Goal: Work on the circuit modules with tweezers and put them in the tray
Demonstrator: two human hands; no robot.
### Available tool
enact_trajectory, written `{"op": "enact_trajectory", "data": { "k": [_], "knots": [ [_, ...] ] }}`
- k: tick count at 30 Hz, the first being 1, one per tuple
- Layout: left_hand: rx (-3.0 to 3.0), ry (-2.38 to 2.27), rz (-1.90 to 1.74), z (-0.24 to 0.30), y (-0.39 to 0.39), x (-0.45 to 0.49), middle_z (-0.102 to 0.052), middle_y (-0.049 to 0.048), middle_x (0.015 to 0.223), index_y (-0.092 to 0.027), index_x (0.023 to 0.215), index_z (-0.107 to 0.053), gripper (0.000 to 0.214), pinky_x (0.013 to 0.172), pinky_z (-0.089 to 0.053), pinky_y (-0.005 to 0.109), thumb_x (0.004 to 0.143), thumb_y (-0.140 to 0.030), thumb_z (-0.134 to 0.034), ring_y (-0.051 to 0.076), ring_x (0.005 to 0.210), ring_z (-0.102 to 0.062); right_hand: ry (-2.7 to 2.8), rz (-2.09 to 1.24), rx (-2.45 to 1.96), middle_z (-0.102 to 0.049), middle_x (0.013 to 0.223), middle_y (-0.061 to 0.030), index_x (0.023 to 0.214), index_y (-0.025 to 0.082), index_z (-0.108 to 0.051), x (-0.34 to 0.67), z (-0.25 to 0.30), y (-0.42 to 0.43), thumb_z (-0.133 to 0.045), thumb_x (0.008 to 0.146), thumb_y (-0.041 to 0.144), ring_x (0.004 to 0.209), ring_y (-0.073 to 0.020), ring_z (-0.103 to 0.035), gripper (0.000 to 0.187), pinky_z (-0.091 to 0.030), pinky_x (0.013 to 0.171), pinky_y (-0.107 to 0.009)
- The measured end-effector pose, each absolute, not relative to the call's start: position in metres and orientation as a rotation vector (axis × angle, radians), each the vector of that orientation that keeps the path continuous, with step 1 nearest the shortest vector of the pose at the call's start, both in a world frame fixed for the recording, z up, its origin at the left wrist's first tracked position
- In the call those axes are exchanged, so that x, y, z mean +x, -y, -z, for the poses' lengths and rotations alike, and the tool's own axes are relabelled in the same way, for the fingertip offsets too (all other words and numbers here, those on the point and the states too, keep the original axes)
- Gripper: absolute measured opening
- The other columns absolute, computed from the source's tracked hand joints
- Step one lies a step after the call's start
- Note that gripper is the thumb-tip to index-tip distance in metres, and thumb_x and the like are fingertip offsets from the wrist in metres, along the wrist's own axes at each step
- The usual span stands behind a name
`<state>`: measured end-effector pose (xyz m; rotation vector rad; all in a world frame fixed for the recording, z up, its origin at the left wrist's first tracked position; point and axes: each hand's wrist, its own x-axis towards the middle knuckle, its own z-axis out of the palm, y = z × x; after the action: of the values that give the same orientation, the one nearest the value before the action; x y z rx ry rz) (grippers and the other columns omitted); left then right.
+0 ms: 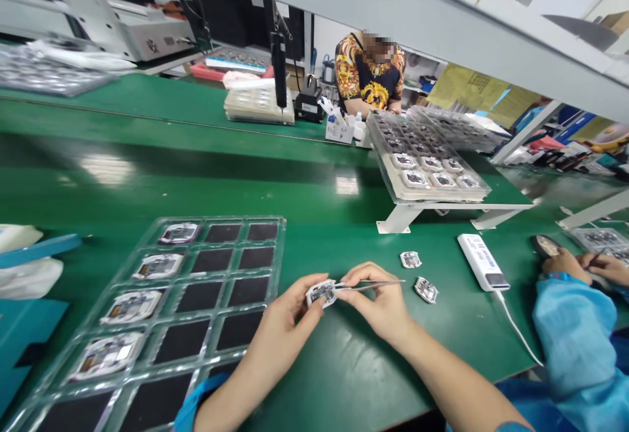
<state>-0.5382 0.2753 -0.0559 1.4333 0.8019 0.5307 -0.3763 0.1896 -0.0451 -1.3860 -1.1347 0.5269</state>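
Above the glossy green worktop (339, 379), the left hand (295, 314) is grasping a small, rounded, white-rimmed electronic module (319, 293) between thumb and fingers. The right hand (381, 304) is pinching a slender, silvery, tweezer-like metal tool (388, 282), and one end of it is reaching the module's right edge. Two similar white-edged modules, an upper one (410, 259) and a lower one (425, 290), are lying loose on the worktop just beyond the right hand. To the left, a clear plastic compartment tray (282, 235) with black rectangular pads is holding four more such modules along its left column. Farther right, a white oblong device (481, 258) is trailing a white cable (515, 330), and a co-worker in blue sleeves (572, 320) is sitting beside it. Behind, a white-legged stand (403, 216) is supporting stacked, filled plastic trays (425, 189).
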Motion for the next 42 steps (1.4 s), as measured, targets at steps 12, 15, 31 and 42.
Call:
{"op": "enact_trajectory", "data": {
  "k": [12,15,31,42],
  "knots": [
    [1.451,-0.824,-0.544,0.056,-0.272,-0.539,-0.076,0.0052,0.088,-0.021,0.109,-0.071,0.037,0.074,-0.053,0.031,0.074,-0.033,-0.071,0.024,0.081,-0.068,1.007,-0.679,-1.376,-0.073,0.078,-0.0038,0.077,0.021,-0.065,-0.384,0.042,-0.187,-0.079,0.078,0.031,0.075,-0.0192,-0.070,0.017,-0.056,0.071,-0.032],
    [1.317,-0.783,-0.490,0.047,-0.275,-0.538,-0.075,0.0061,0.088,-0.018,0.109,-0.069,0.039,0.068,-0.050,0.030,0.074,-0.034,-0.071,0.021,0.073,-0.064,1.059,-0.672,-1.313,-0.073,0.083,-0.0041,0.078,0.021,-0.064,-0.379,0.040,-0.188,-0.077,0.080,0.031,0.078,-0.0189,-0.070,0.016,-0.056,0.073,-0.032],
    [1.252,-0.741,-0.397,0.037,-0.272,-0.537,-0.070,0.0029,0.081,-0.019,0.106,-0.069,0.035,0.062,-0.041,0.029,0.074,-0.033,-0.070,0.018,0.066,-0.057,1.174,-0.661,-1.257,-0.076,0.078,-0.0043,0.072,0.021,-0.067,-0.376,0.035,-0.188,-0.079,0.080,0.038,0.075,-0.0193,-0.073,0.022,-0.059,0.075,-0.035],
    [1.270,-0.736,-0.371,0.037,-0.271,-0.537,-0.072,0.0039,0.084,-0.019,0.107,-0.069,0.035,0.066,-0.045,0.030,0.075,-0.034,-0.069,0.018,0.069,-0.059,1.178,-0.726,-1.231,-0.076,0.078,-0.0035,0.073,0.021,-0.069,-0.376,0.037,-0.190,-0.080,0.079,0.035,0.073,-0.0192,-0.074,0.019,-0.058,0.072,-0.033]
  ]
}}
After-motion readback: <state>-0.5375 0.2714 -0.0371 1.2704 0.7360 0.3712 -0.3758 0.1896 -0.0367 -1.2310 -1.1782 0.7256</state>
